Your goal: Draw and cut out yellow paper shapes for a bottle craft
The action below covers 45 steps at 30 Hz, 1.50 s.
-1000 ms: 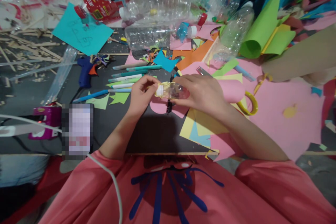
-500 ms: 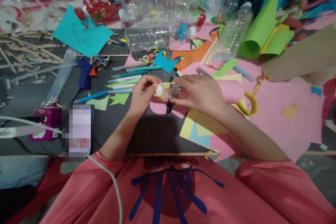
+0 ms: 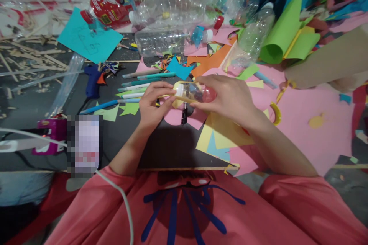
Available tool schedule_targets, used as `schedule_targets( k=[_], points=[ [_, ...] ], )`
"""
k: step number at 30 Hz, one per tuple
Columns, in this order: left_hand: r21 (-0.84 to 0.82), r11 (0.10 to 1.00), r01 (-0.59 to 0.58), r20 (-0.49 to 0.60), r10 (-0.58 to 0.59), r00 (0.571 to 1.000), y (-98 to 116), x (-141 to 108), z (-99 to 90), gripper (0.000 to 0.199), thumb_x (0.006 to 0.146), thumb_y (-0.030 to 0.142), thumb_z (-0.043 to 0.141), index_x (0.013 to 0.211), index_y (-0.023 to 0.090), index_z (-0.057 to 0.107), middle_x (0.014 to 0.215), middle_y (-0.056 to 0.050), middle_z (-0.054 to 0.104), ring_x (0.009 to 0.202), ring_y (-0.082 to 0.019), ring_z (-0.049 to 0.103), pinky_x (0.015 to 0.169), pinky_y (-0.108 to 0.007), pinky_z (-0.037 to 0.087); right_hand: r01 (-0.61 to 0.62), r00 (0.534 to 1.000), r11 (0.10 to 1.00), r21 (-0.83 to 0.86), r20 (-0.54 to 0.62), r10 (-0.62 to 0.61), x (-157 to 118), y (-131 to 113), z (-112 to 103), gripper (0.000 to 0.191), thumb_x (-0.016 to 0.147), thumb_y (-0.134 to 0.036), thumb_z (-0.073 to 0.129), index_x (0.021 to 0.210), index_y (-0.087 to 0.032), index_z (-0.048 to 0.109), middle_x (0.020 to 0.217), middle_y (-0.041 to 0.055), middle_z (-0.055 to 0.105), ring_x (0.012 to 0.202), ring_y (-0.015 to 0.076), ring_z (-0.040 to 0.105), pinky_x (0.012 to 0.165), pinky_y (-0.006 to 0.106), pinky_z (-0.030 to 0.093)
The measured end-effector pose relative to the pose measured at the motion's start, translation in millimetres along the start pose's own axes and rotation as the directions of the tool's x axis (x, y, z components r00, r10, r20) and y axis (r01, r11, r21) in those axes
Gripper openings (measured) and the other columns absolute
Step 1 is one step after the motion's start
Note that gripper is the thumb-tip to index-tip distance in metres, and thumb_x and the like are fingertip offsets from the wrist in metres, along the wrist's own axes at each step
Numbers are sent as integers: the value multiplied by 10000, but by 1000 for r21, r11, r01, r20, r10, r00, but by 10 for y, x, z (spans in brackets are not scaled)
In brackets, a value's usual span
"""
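A small clear plastic bottle with a white cap lies sideways between my hands. My right hand is wrapped round its base end, fingers above and thumb below. At the cap end, my left hand pinches a yellow paper piece that sits around the bottle's neck. Just under the bottle, a black pen lies on pink paper. Several markers rest beside my left hand. Yellow paper sheets lie below my right wrist.
A blue glue gun and a phone with a cable are on the left. Clear plastic bottles and a red-labelled bottle lie along the back. Pink paper and a green paper roll are on the right.
My right hand has turned and shifted slightly right with the bottle, showing more of its base. My left fingers have spread somewhat at the cap end. Less of the yellow ring at right shows.
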State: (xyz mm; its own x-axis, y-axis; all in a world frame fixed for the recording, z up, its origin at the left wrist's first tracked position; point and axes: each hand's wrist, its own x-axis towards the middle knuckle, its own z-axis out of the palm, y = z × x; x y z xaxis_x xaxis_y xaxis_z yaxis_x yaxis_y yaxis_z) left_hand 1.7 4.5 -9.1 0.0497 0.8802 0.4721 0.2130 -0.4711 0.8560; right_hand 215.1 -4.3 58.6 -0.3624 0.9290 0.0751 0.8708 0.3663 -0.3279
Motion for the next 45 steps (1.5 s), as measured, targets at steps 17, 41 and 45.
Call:
schedule_targets(
  k=[17,41,45],
  points=[
    [-59,978,-200,-39,198,979,-110,19,14,118,803,335,772,825,242,702,770,20,650,791,-137,656,747,-293,522,-12,1000,1000,-17,8,12,2,-26,-7,514,841,-625,620,1155,-228,712,996,78,770,853,264,687,641,305,394],
    [1,990,-138,10,138,990,-93,25,-20,196,813,387,756,750,224,668,736,13,632,757,-140,629,715,-295,505,3,1000,1000,0,11,-3,-2,-10,10,525,859,-633,585,1163,-222,705,983,84,764,847,260,681,648,315,398],
    [-65,994,-90,-8,89,996,-109,-15,4,185,817,388,752,859,234,659,829,9,651,811,-131,647,747,-267,516,-20,1000,1000,18,5,20,7,-11,-6,505,852,-617,603,1159,-232,710,1025,87,763,881,271,682,651,319,401]
  ],
)
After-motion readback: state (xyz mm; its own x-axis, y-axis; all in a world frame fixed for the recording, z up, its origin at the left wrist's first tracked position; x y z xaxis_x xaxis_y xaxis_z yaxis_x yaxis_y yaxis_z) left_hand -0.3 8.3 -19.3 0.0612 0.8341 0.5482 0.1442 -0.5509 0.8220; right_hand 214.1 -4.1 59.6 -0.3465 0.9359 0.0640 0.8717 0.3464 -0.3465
